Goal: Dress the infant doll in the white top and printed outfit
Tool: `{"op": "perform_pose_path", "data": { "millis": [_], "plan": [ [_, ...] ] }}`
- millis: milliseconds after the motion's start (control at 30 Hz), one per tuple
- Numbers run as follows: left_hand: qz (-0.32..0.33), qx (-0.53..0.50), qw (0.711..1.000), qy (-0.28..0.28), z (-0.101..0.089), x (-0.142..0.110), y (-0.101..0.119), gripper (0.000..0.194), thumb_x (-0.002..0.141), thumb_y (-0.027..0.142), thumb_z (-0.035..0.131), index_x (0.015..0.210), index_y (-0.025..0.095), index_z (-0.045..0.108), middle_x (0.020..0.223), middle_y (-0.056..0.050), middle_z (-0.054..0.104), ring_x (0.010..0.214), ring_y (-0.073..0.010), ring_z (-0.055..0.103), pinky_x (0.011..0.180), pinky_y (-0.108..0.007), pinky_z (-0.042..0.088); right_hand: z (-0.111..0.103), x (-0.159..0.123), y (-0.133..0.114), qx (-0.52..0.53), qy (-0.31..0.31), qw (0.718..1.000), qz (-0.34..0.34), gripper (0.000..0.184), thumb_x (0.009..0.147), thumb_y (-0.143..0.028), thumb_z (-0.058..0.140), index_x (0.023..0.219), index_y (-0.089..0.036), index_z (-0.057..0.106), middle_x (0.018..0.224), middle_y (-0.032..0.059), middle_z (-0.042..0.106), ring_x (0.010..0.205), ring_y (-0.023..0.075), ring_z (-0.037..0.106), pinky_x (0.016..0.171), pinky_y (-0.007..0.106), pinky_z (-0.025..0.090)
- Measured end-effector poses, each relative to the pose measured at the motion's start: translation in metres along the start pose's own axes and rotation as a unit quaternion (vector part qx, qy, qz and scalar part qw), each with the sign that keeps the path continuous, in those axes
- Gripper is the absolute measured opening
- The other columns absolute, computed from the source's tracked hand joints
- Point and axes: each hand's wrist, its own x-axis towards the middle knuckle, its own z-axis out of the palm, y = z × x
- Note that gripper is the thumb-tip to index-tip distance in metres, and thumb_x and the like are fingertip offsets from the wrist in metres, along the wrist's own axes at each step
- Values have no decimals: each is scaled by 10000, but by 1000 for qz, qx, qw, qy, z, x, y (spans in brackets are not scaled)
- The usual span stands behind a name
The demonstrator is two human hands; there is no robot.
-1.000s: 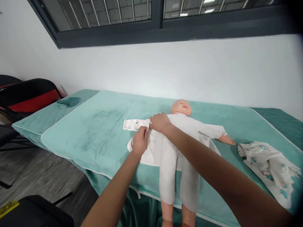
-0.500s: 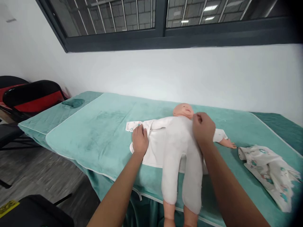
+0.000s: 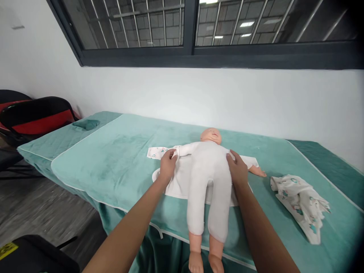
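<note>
A baby doll [image 3: 209, 170] with a white cloth body lies on its back on a teal towel [image 3: 119, 159], head toward the wall, bare feet over the near edge. An open white garment [image 3: 176, 182] is spread under it, with a printed sleeve [image 3: 156, 152] stretched out to the left. My left hand [image 3: 167, 167] rests on the garment beside the doll's arm, fingers curled on the fabric. My right hand [image 3: 237, 168] lies against the doll's other side, fingers flat on the cloth there.
A crumpled printed garment [image 3: 298, 199] lies on the towel to the right. The padded table [image 3: 327, 159] stands against a white wall under a dark-framed window. Black and red chairs [image 3: 36, 117] stand at the left; a small teal cloth [image 3: 87, 124] lies at the table's far left.
My right hand has crossed from the doll's left shoulder, over its chest, down to its right side. My left hand has stayed on the garment by the sleeve.
</note>
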Motion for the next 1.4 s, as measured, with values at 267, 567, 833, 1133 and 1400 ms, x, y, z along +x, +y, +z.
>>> {"op": "perform_pose_path", "data": {
  "millis": [267,567,833,1133,1400],
  "plan": [
    [14,-66,997,-48,26,27,59,218,817,138,557,990,184,681,995,-53,723,908,-169,653,879,-325,496,8,-9,-5,143,-236,958,-73,812,864,-551,572,1554,-205,320,1108,77,714,1082,246,641,1015,436,462],
    [38,-40,990,-130,24,25,110,183,792,106,573,927,181,672,1008,-54,717,966,-188,648,919,-331,477,23,-12,-2,140,-323,931,-96,830,904,-567,523,1591,-250,185,1300,93,615,1197,219,587,1063,402,428],
    [-20,-56,949,-309,-14,-13,148,221,867,246,520,1030,196,661,1010,-71,732,707,-166,700,498,-233,472,22,-11,-4,161,-296,936,-99,758,898,-560,526,1553,-252,302,908,9,665,921,216,630,899,382,508],
    [186,177,958,-130,6,-29,73,401,974,326,449,1328,182,568,1498,-120,503,1422,-272,417,1189,-475,318,20,-10,-5,143,-244,956,-82,685,890,-547,546,1473,-203,439,1099,60,722,1021,223,649,992,392,458],
    [236,256,921,-174,49,-3,99,341,980,334,430,1205,180,634,1396,-147,588,1369,-304,465,1154,-515,313,22,-10,-3,164,-260,948,-83,691,888,-533,536,1475,-190,413,986,44,717,915,214,653,901,383,504]
  ]
}}
